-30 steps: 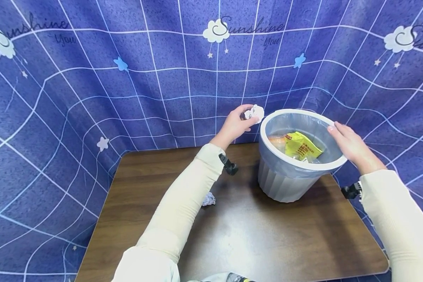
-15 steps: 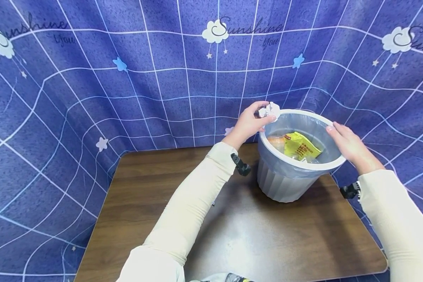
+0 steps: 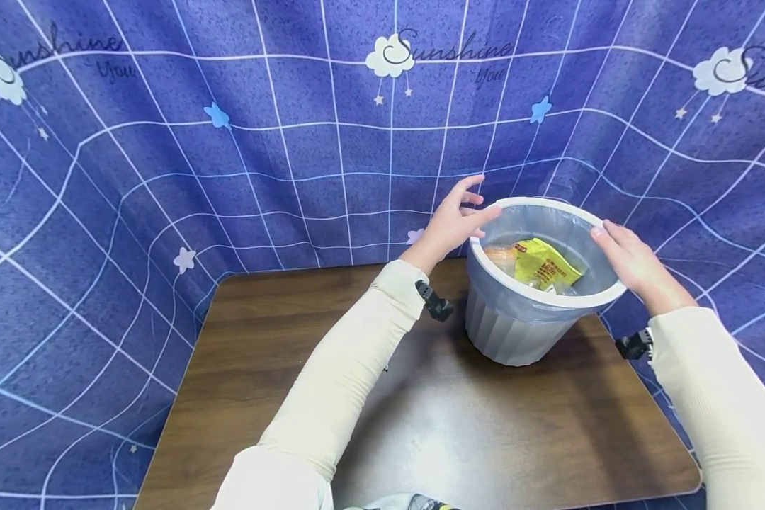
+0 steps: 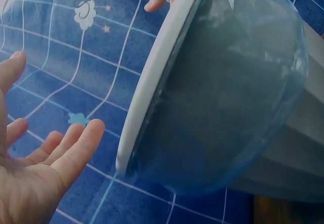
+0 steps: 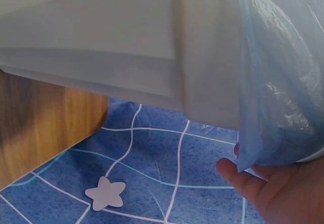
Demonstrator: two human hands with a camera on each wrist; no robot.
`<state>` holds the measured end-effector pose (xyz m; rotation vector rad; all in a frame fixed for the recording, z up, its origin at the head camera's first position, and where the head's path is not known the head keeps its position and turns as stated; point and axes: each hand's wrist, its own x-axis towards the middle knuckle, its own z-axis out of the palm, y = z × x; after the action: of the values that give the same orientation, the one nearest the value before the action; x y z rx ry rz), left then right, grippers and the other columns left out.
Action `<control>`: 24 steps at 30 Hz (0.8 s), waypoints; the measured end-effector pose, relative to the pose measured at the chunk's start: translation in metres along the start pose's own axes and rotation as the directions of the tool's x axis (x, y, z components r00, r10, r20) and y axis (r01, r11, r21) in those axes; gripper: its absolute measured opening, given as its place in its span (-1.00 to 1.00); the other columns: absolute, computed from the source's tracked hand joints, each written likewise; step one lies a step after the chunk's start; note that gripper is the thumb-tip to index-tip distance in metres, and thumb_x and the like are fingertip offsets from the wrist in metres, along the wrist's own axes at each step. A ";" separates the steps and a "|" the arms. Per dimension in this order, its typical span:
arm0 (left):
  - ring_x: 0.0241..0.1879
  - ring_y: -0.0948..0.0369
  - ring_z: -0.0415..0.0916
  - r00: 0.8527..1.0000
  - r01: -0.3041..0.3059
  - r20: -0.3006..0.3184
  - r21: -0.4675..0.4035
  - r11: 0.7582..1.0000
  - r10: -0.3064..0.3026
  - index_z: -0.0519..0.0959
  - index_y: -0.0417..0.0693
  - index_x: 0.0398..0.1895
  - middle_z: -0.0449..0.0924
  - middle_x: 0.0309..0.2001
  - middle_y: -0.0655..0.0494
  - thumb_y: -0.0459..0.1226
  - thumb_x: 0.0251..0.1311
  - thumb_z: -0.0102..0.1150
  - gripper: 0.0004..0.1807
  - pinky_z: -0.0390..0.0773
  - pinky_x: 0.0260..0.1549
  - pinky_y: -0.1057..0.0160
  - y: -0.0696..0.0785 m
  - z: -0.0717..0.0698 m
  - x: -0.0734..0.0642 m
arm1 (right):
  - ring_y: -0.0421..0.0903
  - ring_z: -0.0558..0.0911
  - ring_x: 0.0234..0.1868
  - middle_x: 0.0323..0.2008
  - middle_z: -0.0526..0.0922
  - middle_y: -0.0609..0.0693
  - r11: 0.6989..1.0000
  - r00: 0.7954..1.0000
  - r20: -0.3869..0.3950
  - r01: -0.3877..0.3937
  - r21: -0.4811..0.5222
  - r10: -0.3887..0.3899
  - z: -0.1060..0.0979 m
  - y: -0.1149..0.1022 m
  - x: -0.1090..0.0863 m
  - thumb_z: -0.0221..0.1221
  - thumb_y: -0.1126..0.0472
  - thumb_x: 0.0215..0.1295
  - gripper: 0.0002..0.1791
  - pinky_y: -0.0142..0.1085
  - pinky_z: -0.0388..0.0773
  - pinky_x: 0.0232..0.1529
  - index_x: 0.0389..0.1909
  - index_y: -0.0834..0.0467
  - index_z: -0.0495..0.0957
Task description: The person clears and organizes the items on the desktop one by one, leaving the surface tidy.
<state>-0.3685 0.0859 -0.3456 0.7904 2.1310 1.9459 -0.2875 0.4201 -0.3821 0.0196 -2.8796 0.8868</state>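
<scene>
My left hand (image 3: 455,219) hovers at the left of the trash can's rim with its fingers spread and holds nothing. In the left wrist view, its fingers (image 4: 81,153) stand apart from the white rim (image 4: 144,90). The grey trash can (image 3: 516,333) has a pale blue liner bag (image 3: 564,219) folded over its edge. My right hand (image 3: 640,265) grips the rim at the right, thumb over the top. Its fingers (image 5: 243,181) lie along the outside of the liner in the right wrist view. Inside sit a yellow snack wrapper (image 3: 542,262) and an orange-tinted clear wrapper (image 3: 500,256).
The can stands on the right half of a brown wooden table (image 3: 261,340). A tiny bit of something (image 3: 386,368) peeks out beside my left sleeve. A blue curtain (image 3: 331,142) with white grid lines hangs behind and at both sides.
My left hand moved right to the rim with a crumpled white paper ball, then let it go; the ball is out of sight now. My right hand stayed on the rim.
</scene>
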 end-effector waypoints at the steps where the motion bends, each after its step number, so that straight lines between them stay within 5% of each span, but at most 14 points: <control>1: -0.01 0.15 0.59 1.000 -0.003 -0.006 0.000 1.000 0.003 0.21 0.19 0.54 0.39 0.17 0.01 -0.10 0.28 0.36 -0.20 0.73 -0.20 0.15 -0.002 -0.003 -0.001 | 0.52 -0.07 0.48 0.45 -0.04 0.58 1.000 1.000 0.001 -0.001 0.001 0.001 0.000 0.000 0.000 -0.40 -0.17 0.62 -0.18 0.32 -0.15 0.45 0.52 0.45 -0.10; 11: -0.03 0.05 0.61 0.996 -0.019 -0.090 -0.012 1.000 0.018 0.26 0.10 0.52 0.43 0.17 -0.16 -0.16 0.27 0.37 -0.22 0.73 -0.24 0.15 -0.039 -0.055 -0.019 | 0.51 -0.07 0.48 0.47 -0.06 0.56 1.000 1.000 0.005 -0.008 0.000 0.008 0.000 -0.002 -0.001 -0.41 -0.18 0.61 -0.18 0.32 -0.15 0.45 0.53 0.43 -0.10; 24: -0.05 0.09 0.60 0.971 0.014 -0.241 0.034 0.999 -0.005 0.36 -0.07 0.45 0.50 0.13 -0.22 -0.33 0.29 0.32 -0.34 0.66 -0.07 -0.11 -0.107 -0.132 -0.082 | 0.51 -0.07 0.48 0.46 -0.05 0.58 1.000 1.000 0.001 0.004 -0.003 -0.004 0.000 0.000 0.001 -0.40 -0.15 0.62 -0.19 0.31 -0.15 0.46 0.52 0.46 -0.10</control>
<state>-0.3878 -0.0714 -0.4480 0.5733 2.3026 2.0998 -0.2883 0.4208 -0.3819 0.0264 -2.8810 0.8824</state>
